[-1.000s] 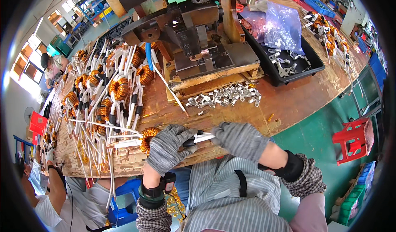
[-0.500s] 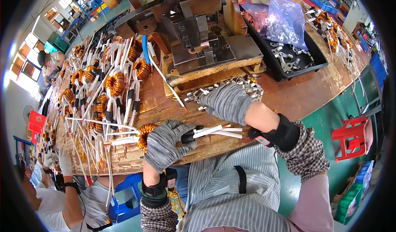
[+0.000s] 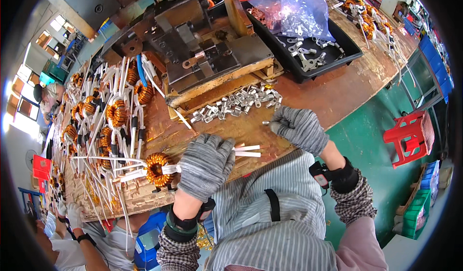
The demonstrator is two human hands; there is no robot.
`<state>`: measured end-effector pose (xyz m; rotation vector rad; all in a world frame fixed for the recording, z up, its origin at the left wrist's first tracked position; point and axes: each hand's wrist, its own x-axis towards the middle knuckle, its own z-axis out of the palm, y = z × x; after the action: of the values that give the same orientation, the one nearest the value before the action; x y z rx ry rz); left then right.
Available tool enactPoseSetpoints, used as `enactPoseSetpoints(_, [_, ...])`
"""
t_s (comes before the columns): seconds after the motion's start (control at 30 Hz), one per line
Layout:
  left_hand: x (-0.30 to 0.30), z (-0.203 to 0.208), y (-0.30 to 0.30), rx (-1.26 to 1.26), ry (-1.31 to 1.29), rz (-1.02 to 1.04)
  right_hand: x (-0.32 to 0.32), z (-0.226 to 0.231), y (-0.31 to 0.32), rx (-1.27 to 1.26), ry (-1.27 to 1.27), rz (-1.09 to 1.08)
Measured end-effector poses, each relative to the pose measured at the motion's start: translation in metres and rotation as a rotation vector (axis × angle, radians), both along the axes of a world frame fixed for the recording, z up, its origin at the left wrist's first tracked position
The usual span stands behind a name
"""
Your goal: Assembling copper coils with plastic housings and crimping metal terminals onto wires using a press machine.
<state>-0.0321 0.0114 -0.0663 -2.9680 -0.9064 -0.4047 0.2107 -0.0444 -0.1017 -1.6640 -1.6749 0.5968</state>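
My left hand [image 3: 205, 165], in a grey knitted glove, is closed around the white insulated leads [image 3: 248, 154] of a copper-wound ring coil [image 3: 158, 170]. The coil lies at the table's front edge, left of the hand. Bare copper ends stick out to the right of my fist. My right hand [image 3: 301, 130], gloved alike, is pinched together just right of those ends. A small silvery cable lug [image 3: 265, 123] shows at its fingertips. Beyond the hands, loose cable lugs [image 3: 241, 100] lie heaped in front of a metal press [image 3: 202, 54].
Many similar coils [image 3: 117, 113] with white leads cover the table's left side. A black tray [image 3: 333, 61] holds lugs and a plastic bag [image 3: 304, 13]. More coils [image 3: 369, 23] lie far right. A red stool [image 3: 410, 138] stands on the floor. Another person [image 3: 72, 247] sits at the left.
My right hand has left the lug heap and moved right and nearer, a lug now at its fingertips. The whole view has shifted. The coil shows more fully beside my left hand.
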Motion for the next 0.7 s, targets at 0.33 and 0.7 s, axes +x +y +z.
enactPoseSetpoints(0.33, [0.0, -0.005, -0.001, -0.379, -0.189, 0.059, -0.004, -0.016, 0.002, 0.24, -0.149, -0.062])
enactPoseSetpoints(0.7, [-0.006, -0.01, 0.017, -0.782, -0.325, -0.066, -0.004, -0.01, 0.0, 0.205, 0.007, -0.09])
